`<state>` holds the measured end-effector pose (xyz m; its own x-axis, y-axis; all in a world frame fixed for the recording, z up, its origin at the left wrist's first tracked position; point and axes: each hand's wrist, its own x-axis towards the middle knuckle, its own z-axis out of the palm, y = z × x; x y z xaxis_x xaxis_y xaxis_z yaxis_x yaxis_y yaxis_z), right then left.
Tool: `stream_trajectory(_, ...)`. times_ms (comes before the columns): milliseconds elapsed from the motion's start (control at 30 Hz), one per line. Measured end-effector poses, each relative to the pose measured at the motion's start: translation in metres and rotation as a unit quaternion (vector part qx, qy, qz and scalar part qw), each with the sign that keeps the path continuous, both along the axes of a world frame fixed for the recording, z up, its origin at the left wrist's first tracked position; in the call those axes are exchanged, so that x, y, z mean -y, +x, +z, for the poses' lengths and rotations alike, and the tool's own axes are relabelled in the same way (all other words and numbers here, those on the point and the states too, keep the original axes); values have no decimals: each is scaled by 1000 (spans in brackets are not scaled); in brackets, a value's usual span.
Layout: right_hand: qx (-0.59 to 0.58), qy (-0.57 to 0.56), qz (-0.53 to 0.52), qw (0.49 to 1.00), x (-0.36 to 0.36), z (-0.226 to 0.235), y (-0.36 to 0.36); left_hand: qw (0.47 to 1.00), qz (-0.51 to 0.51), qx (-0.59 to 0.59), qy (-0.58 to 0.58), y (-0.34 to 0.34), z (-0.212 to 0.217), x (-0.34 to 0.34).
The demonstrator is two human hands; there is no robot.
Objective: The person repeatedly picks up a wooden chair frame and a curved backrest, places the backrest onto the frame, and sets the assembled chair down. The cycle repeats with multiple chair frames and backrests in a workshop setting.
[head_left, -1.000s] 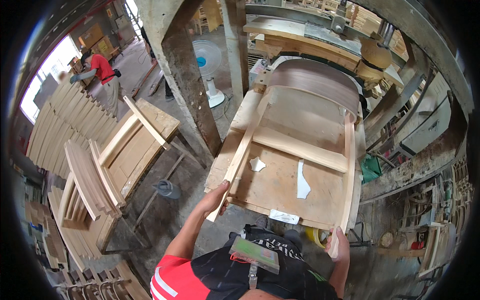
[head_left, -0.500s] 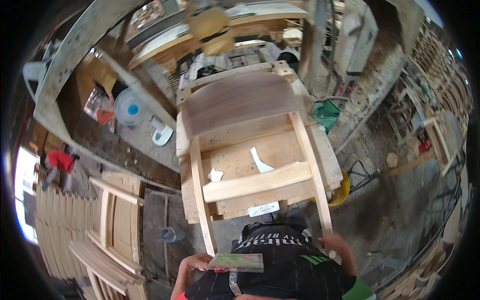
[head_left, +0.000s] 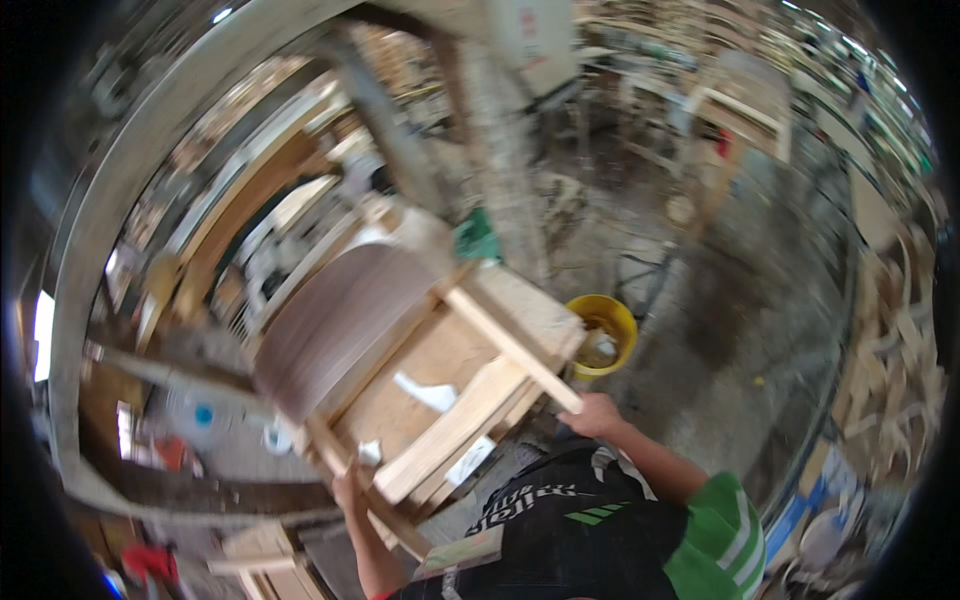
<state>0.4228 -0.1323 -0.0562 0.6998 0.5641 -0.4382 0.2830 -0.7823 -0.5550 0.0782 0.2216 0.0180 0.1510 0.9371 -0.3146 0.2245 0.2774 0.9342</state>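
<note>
A pale wooden chair frame with two long posts, a cross rail (head_left: 450,430) and a curved dark-brown panel (head_left: 345,325) lies over a plywood-topped workbench (head_left: 520,300). My right hand (head_left: 597,416) is closed round the near end of the right post (head_left: 510,345). Partway along the left post (head_left: 398,522), my left hand (head_left: 350,492) grips it. Between the posts, white scraps (head_left: 428,391) lie on the bench top. The picture is somewhat blurred by motion.
A yellow bucket (head_left: 606,335) with stuff inside stands right of the bench. A green bag (head_left: 477,237) hangs near a worn post. Stacked curved wood pieces (head_left: 890,400) line the right side. Another chair frame (head_left: 745,110) stands farther back. At lower left, a person in red (head_left: 150,563) is partly visible.
My view has swung right, so the bench and chair frame now appear tilted and farther left. My left hand has moved from beside the hanging card onto the left post. My right hand still holds its post.
</note>
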Motion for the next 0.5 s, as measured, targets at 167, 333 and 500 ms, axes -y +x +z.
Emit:
stream_trajectory(167, -29, 58, 4, 998, 15, 1, 8, 999, 41, 29, -12, -1, 4, 19)
stream_trajectory(333, 15, 152, -19, 988, 61, 28, 6, 997, 59, 23, 44, -22, 8, 48)
stream_trajectory(500, 65, 198, -52, 977, 112, 72, 8, 988, 79, 112, 65, -3, 33, 90)
